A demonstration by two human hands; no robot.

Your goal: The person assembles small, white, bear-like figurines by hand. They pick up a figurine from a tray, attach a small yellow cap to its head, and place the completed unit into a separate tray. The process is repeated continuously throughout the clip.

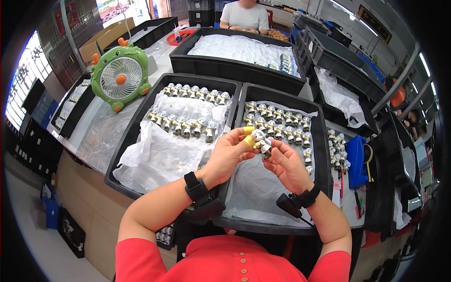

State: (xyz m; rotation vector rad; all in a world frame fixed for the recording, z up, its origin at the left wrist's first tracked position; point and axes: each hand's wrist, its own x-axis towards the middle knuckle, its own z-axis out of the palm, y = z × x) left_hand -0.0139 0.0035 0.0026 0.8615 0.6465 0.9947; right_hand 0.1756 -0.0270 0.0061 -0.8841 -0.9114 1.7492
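Note:
A small white figurine (261, 142) with dark and gold parts is held up between my two hands, above the right-hand tray. My left hand (229, 152) pinches its head side, with yellow finger covers on the thumb and a finger. My right hand (287, 164) grips its lower end between thumb and fingers. Beneath them lies a black tray (324, 155) lined with white sheeting, holding rows of similar figurines (277, 115). Left of it, another black tray (124, 155) carries two rows of the same figurines (183, 126) on crumpled white sheeting.
A green animal-shaped fan (120, 77) stands at the left. Behind the trays is a larger lined black tray (235, 66), with a seated person (245, 18) beyond. At the right are more figurines (337, 150), a blue box (358, 162) and stacked black crates (343, 61).

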